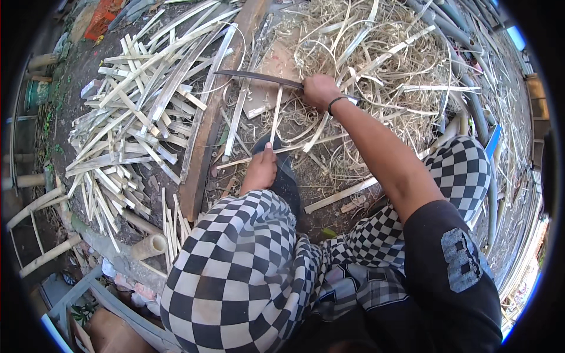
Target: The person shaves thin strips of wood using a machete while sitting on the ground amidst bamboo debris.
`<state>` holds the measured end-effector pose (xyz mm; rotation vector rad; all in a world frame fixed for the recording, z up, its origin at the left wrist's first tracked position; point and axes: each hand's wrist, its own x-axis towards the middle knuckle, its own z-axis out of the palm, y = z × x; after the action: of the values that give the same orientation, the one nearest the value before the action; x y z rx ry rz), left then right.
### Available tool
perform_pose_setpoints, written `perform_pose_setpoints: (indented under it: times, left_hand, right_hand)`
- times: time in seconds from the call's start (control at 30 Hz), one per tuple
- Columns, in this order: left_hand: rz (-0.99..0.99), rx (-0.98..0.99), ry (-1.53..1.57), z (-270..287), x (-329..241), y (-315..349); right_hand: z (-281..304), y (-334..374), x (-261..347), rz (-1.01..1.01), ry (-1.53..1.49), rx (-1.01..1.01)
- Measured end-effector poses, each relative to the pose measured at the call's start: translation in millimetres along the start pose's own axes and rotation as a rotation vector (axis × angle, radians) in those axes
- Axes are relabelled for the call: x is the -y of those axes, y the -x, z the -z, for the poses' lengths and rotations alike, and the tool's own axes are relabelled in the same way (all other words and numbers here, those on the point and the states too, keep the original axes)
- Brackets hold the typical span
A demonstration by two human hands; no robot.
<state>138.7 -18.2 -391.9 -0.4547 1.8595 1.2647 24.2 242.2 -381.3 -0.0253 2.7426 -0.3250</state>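
Note:
My right hand (321, 92) is closed round the handle end of a long, curved, dark-bladed knife (253, 75), whose blade points to the left. Pinched in my left hand (260, 172) is the near end of a narrow pale bamboo strip (275, 115), which runs away from me. The strip's far end meets the blade, close to my right fist. Beneath and beside my left hand shows a dark shoe (286, 187). A flat brownish board (268, 88) lies on the ground behind the strip and blade.
Split bamboo strips (126, 126) are piled at the left, beside a long wooden beam (203, 141). Curly shavings (376, 70) heap up at the far right. Near the lower left lies a hollow bamboo piece (150, 247). An orange crate (105, 19) stands far left.

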Motion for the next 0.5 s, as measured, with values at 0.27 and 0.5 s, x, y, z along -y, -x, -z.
perform_pose_setpoints:
  times: [0.27, 0.5]
  left_hand:
    - [-0.067, 0.043, 0.163, -1, -49, -19]
    - [-0.039, 0.146, 0.338, -17, -65, -38]
  right_hand:
    - [6, 0, 2, 0.012, -0.003, 0.033]
    - [9, 0, 2, -0.033, -0.024, 0.051]
